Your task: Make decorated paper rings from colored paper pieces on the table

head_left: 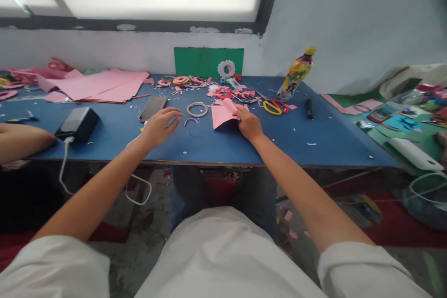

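My right hand (248, 123) pinches the edge of a folded pink paper sheet (223, 114) lying on the blue table (244, 144). My left hand (161, 125) hovers over the table with fingers spread, holding nothing. It is next to a smartphone (152, 108) and close to a white tape ring (197, 109). A small pink paper strip (190, 120) lies between my hands.
Yellow and red scissors (275, 106), a black marker (309, 108) and a tilted bottle (296, 74) are to the right. Pink sheets (101, 86) lie at the back left, paper flowers (206, 83) before a green board (200, 61). A black charger box (77, 123) and another person's arm (24, 142) are left.
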The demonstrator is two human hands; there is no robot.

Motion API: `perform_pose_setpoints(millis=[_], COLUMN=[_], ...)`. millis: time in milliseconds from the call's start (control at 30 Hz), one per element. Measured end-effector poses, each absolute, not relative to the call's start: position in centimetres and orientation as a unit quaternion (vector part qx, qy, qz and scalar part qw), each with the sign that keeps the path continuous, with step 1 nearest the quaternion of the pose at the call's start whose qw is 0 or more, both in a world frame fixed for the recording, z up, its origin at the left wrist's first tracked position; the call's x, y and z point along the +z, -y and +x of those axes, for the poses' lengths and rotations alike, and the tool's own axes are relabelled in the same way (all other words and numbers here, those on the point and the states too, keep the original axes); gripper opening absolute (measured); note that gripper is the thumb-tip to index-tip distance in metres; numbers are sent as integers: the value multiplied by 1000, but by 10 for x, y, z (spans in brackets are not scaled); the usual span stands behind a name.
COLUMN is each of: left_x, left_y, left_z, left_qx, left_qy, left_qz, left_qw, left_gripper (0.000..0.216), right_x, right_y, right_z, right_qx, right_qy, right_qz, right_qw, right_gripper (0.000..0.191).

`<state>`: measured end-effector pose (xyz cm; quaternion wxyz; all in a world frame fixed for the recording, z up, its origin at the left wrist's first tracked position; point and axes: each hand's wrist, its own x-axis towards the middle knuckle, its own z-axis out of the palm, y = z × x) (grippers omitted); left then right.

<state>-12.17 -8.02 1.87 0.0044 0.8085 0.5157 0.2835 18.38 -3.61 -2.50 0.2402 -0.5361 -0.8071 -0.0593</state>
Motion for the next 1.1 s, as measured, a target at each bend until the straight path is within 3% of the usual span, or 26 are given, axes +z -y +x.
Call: perform_pose_setpoints(millis=[200, 633, 900, 1100], left_x=[5, -6, -2, 7], left_y=[116, 90, 92, 85], left_z=[-225, -226, -216, -206], left_qx=[252, 263, 235, 208], left_qy=[-644, -651, -666, -631], left_qz=[723, 698, 700, 746], left_qw=[-7, 142, 106, 52], left_gripper=[38, 43, 37, 32], right_x=[-29, -36, -33, -19], right_y=[30, 25, 23, 35], right_z=[182, 179, 181, 187], right_qx=[-47, 27, 80, 32], right_qy=[824, 830, 822, 860], right_qz=[-517, -531, -546, -498], right_qw=[228, 168, 143, 105], right_gripper=[32, 38, 43, 37])
